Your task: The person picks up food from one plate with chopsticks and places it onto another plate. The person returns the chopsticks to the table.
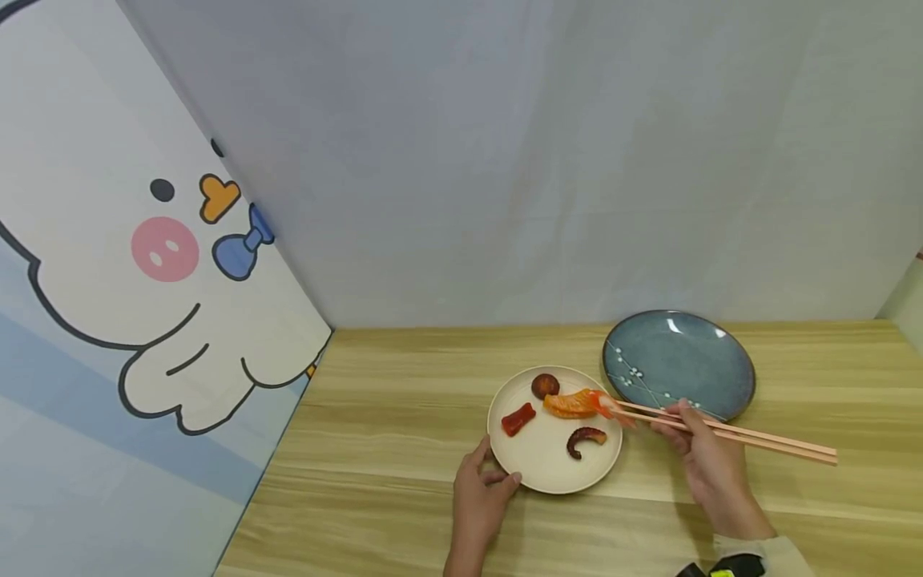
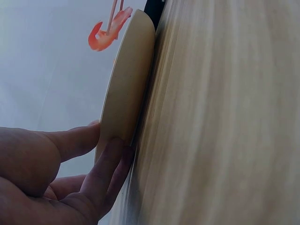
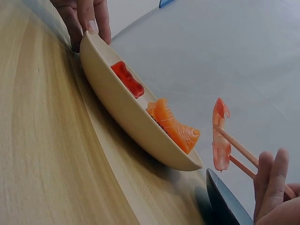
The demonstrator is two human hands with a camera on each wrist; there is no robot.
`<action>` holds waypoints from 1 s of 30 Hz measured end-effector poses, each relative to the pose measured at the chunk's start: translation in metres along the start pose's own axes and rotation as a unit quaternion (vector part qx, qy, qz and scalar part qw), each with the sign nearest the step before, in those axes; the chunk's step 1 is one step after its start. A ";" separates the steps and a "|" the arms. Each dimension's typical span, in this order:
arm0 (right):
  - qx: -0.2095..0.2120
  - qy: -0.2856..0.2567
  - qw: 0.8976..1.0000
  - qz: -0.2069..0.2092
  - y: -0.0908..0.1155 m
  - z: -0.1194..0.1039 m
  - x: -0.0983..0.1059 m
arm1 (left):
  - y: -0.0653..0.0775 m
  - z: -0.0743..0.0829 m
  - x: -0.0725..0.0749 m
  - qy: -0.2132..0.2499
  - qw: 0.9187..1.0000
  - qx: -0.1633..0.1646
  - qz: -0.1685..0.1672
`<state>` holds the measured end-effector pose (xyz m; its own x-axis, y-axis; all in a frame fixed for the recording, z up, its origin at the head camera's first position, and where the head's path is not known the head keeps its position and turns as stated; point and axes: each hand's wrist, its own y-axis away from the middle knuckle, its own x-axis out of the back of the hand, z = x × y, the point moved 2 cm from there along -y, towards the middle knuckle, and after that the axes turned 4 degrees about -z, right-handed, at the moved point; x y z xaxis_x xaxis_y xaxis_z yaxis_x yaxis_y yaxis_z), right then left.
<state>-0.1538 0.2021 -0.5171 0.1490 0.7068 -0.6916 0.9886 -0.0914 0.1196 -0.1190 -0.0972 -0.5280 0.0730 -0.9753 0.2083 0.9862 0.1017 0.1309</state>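
Observation:
My right hand (image 1: 710, 469) grips a pair of light wooden chopsticks (image 1: 775, 440). Their tips pinch a red-and-white shrimp (image 3: 221, 136), which hangs in the air just past the right rim of a cream plate (image 1: 544, 478). At that plate's lower left edge, my left hand (image 1: 481, 497) holds the rim between thumb and fingers, with fingertips against its outer side in the left wrist view. On the cream plate lie an orange salmon slice (image 1: 570, 404), a dark red piece (image 1: 518, 419), a round brown mushroom-like piece (image 1: 545, 386) and a curled octopus tentacle (image 1: 586, 439).
A blue-grey oval plate (image 1: 678, 361) with a white blossom pattern stands right behind the chopsticks, close to the cream plate. Both plates are on a wood-grain table (image 1: 375, 449). A grey curtain-like backdrop (image 1: 548, 160) and a cartoon-printed panel (image 1: 86, 240) border it.

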 end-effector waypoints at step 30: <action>0.009 -0.076 0.996 -0.038 -0.007 -0.018 0.019 | -0.001 -0.003 0.000 0.005 1.000 -0.002 0.000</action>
<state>-0.1586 0.2291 -0.5188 0.0743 0.5972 -0.7987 0.9971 -0.0557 0.0512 -0.1197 -0.0981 -0.5309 0.0747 -0.9772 0.1988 0.9867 0.1012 0.1269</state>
